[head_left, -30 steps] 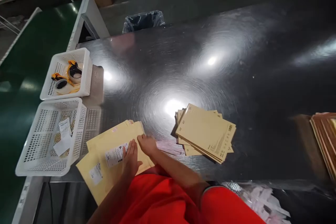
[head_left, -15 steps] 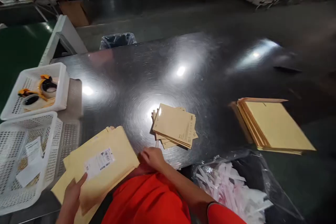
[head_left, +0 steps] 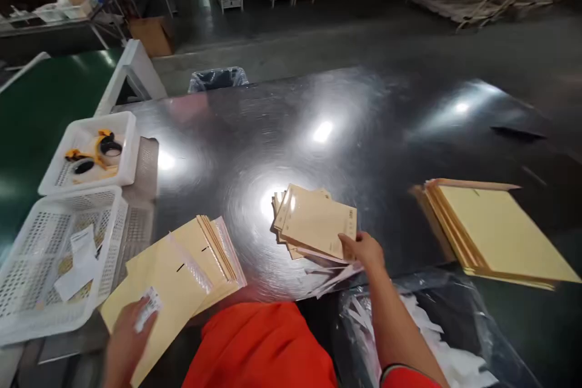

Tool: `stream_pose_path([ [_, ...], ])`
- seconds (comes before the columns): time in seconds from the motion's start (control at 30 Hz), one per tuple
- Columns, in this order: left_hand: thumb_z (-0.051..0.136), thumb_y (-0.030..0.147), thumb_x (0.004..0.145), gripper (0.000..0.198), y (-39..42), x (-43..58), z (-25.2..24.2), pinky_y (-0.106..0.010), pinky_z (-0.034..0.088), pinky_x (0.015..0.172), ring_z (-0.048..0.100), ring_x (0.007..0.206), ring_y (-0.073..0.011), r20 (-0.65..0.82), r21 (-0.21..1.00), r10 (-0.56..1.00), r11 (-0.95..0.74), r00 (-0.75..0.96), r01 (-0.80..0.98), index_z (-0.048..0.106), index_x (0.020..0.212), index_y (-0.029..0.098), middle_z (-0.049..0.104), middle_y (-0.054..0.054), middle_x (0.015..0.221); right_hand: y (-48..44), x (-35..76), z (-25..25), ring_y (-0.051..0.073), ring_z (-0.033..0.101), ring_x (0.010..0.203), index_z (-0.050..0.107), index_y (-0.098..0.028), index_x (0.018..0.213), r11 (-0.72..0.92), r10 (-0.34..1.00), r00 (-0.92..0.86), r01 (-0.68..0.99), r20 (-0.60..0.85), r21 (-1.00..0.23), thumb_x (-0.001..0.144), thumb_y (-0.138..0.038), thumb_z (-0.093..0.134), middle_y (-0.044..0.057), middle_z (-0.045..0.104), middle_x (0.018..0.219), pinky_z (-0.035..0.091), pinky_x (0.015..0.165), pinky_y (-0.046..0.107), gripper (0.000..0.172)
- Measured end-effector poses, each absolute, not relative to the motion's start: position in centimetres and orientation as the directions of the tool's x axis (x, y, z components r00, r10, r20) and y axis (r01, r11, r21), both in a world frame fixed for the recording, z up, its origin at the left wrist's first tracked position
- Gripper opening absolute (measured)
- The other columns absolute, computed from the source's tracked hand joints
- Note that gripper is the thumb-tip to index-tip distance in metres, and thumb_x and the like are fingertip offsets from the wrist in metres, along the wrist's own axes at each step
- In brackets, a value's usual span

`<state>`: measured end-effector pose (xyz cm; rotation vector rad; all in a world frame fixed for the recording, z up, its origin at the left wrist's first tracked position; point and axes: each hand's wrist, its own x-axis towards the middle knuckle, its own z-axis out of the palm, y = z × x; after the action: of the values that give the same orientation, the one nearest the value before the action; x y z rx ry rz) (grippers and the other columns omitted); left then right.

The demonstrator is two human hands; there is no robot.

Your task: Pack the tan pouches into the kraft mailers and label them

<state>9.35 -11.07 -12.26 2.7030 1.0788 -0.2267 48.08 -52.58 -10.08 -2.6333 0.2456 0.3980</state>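
Observation:
My left hand [head_left: 125,339] lies at the near left on a stack of large yellow padded envelopes [head_left: 182,273], fingers over a white label [head_left: 148,306] on the top envelope's corner. My right hand [head_left: 364,250] reaches to the near right corner of a small stack of tan envelopes [head_left: 316,224] at the table's middle, fingers curled on its edge. Thin pinkish-white strips [head_left: 325,276] lie under that stack beside my hand.
A bigger stack of yellow envelopes [head_left: 495,233] lies at the right. Two white perforated baskets sit at the left: the near basket [head_left: 109,236] holds paper slips, the far basket [head_left: 130,145] holds tape dispensers. A plastic bag of white strips [head_left: 431,327] hangs below the near edge. A lined bin [head_left: 218,79] stands beyond the table.
The labelled envelope on the left stack has been turned over. My right hand has moved right, from the table's near edge to the small tan stack. The view shifted.

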Motion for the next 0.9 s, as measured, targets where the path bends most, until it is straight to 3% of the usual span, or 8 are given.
stream_pose_path([
  [0.1, 0.057, 0.022, 0.074, 0.064, -11.7, 10.0, -13.1, -0.04, 0.045, 0.102, 0.047, 0.13, -0.0279, -0.317, 0.184, 0.552, -0.762, 0.771, 0.621, 0.049, 0.137, 0.028, 0.038, -0.003, 0.152, -53.7, 47.0, -9.3, 0.032, 0.068, 0.087, 0.061, -0.017, 0.105, -0.712, 0.009, 0.943, -0.228, -0.333, -0.664, 0.074, -0.05, 0.058, 0.022, 0.069, 0.101, 0.054, 0.072, 0.045, 0.045],
  [0.2, 0.064, 0.011, 0.066, 0.077, -12.0, 13.0, -14.4, -0.044, 0.044, 0.101, 0.044, 0.132, -0.0332, -0.381, 0.21, 0.46, -0.802, 0.802, 0.56, 0.043, 0.139, 0.023, 0.017, -0.011, 0.16, -51.4, 44.2, -9.6, 0.029, 0.07, 0.083, 0.052, -0.025, 0.118, -0.329, 0.19, 0.895, -0.33, -0.404, -0.885, 0.072, -0.055, 0.061, 0.019, 0.068, 0.109, 0.057, 0.071, 0.043, 0.056],
  [0.27, 0.067, 0.009, 0.065, 0.066, -12.5, 15.1, -14.9, -0.041, 0.042, 0.102, 0.041, 0.134, -0.0324, -0.408, 0.238, 0.39, -0.828, 0.826, 0.508, 0.052, 0.128, 0.02, 0.019, -0.013, 0.159, -47.7, 41.7, -10.5, 0.03, 0.07, 0.086, 0.05, -0.024, 0.119, -0.114, 0.263, 0.88, -0.378, -0.395, -0.919, 0.066, -0.055, 0.069, 0.017, 0.068, 0.111, 0.056, 0.078, 0.047, 0.064],
  [0.33, 0.067, 0.008, 0.067, 0.048, -13.3, 16.9, -15.0, -0.037, 0.04, 0.103, 0.041, 0.133, -0.0284, -0.42, 0.272, 0.3, -0.859, 0.857, 0.434, 0.059, 0.113, 0.02, 0.031, -0.01, 0.153, -43.4, 39.4, -11.5, 0.029, 0.068, 0.095, 0.051, -0.023, 0.118, -0.036, 0.327, 0.885, -0.338, -0.331, -0.941, 0.065, -0.054, 0.072, 0.014, 0.067, 0.114, 0.054, 0.088, 0.048, 0.064],
  [0.47, 0.059, 0.009, 0.076, 0.031, -15.3, 19.1, -14.4, -0.034, 0.042, 0.097, 0.05, 0.119, -0.0238, -0.4, 0.308, 0.187, -0.895, 0.897, 0.324, 0.058, 0.105, 0.019, 0.055, -0.008, 0.126, -37.6, 38.3, -13.1, 0.029, 0.064, 0.103, 0.053, -0.02, 0.112, -0.042, 0.516, 0.831, -0.219, -0.209, -0.975, 0.069, -0.051, 0.072, 0.012, 0.068, 0.112, 0.05, 0.093, 0.047, 0.057],
  [0.57, 0.049, 0.011, 0.085, 0.03, -16.2, 19.3, -13.7, -0.035, 0.041, 0.096, 0.05, 0.116, -0.0236, -0.372, 0.333, 0.158, -0.897, 0.915, 0.291, 0.054, 0.113, 0.018, 0.054, -0.009, 0.121, -37.8, 39.4, -14.0, 0.028, 0.063, 0.105, 0.054, -0.018, 0.113, -0.09, 0.668, 0.717, -0.188, -0.199, -0.978, 0.07, -0.047, 0.073, 0.012, 0.067, 0.114, 0.049, 0.094, 0.046, 0.056],
  [0.67, 0.044, 0.011, 0.087, 0.023, -16.5, 18.9, -13.0, -0.032, 0.043, 0.092, 0.051, 0.111, -0.0214, -0.373, 0.39, 0.096, -0.886, 0.923, 0.25, 0.057, 0.105, 0.018, 0.054, -0.008, 0.117, -39.3, 40.2, -14.7, 0.027, 0.064, 0.104, 0.053, -0.019, 0.119, -0.138, 0.834, 0.475, -0.311, -0.28, -0.94, 0.073, -0.046, 0.072, 0.011, 0.065, 0.12, 0.051, 0.091, 0.045, 0.057],
  [0.9, 0.041, 0.016, 0.089, 0.018, -15.8, 19.3, -11.2, -0.027, 0.042, 0.085, 0.054, 0.1, -0.017, -0.368, 0.496, 0.051, -0.834, 0.928, 0.243, 0.058, 0.096, 0.019, 0.055, -0.005, 0.11, -40.1, 42.2, -14.7, 0.026, 0.066, 0.098, 0.055, -0.019, 0.121, -0.232, 0.89, 0.256, -0.457, -0.377, -0.859, 0.067, -0.046, 0.077, 0.011, 0.067, 0.114, 0.052, 0.088, 0.043, 0.064],
])
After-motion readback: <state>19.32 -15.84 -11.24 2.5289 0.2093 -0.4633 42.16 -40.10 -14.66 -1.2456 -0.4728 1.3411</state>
